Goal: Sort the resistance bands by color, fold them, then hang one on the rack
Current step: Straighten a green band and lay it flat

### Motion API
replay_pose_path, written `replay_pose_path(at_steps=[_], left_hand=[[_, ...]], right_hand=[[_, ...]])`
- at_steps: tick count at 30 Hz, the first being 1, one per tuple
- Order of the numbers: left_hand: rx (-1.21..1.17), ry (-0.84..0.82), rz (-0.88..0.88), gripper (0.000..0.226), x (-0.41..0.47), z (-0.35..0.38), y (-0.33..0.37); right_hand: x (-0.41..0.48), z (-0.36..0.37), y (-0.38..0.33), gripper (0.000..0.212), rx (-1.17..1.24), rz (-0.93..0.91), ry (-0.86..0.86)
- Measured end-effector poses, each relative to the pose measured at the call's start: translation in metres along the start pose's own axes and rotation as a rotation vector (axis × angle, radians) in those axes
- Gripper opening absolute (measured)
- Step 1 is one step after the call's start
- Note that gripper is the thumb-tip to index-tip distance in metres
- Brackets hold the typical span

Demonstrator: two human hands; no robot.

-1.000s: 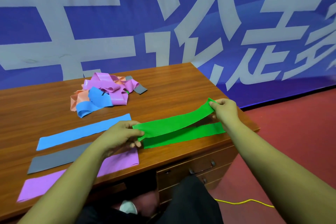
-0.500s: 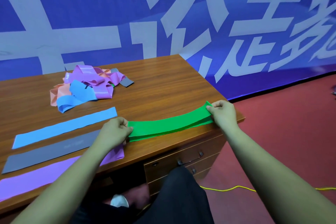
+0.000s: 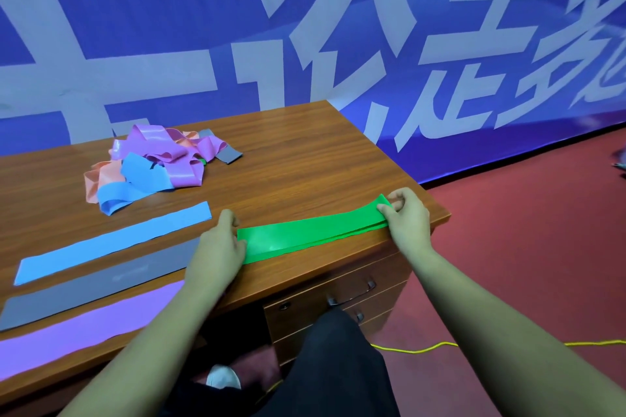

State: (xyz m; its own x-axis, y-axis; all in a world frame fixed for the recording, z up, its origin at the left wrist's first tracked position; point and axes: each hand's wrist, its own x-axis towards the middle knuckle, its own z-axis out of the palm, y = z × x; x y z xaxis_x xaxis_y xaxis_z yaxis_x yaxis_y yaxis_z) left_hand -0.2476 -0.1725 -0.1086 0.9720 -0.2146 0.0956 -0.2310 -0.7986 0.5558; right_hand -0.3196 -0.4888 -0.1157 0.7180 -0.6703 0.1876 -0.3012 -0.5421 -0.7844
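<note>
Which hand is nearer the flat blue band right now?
Left. The left hand holds one end of the green band, just beside the right tip of the flat blue band; the right hand pinches the other end, near the corner of the desk.

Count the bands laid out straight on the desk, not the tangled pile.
4: blue band farthest back, grey band before it, purple band at the near edge, and a layered green band pinched between left hand and right hand. Its layers may hide another.

Bare desk (image 3: 291,159) right of band pile (image 3: 159,162).
</note>
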Motion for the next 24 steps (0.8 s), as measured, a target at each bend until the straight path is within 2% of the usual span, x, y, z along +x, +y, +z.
replay_pose_path(at_steps=[3, 7, 9, 12, 15, 18, 24], left_hand=[[0.102, -0.068, 0.040, 0.019, 0.001, 0.003, -0.001], [0.250, 0.101, 0.182, 0.012, 0.002, 0.008, -0.009], [0.214, 0.069, 0.211, 0.013, 0.005, 0.006, -0.014], [0.127, 0.021, 0.209, 0.017, 0.019, -0.004, -0.023], [0.157, 0.055, 0.216, 0.017, 0.048, -0.027, -0.039], [0.200, 0.092, 0.151, 0.017, 0.083, -0.052, -0.061], [0.239, 0.159, -0.055, 0.023, 0.139, -0.077, -0.107]], right_hand=[[-0.004, 0.006, 0.006, 0.012, -0.147, -0.035, -0.017], [-0.010, 0.006, 0.003, 0.018, -0.390, -0.147, 0.072], [-0.010, 0.008, -0.012, 0.022, -0.459, -0.247, 0.060], [-0.016, 0.022, -0.054, 0.027, -0.356, -0.339, -0.209], [-0.024, 0.052, -0.100, 0.032, -0.329, -0.449, -0.433], [-0.028, 0.088, -0.140, 0.034, -0.329, -0.516, -0.519], [-0.023, 0.170, -0.191, 0.034, -0.324, -0.516, -0.593]])
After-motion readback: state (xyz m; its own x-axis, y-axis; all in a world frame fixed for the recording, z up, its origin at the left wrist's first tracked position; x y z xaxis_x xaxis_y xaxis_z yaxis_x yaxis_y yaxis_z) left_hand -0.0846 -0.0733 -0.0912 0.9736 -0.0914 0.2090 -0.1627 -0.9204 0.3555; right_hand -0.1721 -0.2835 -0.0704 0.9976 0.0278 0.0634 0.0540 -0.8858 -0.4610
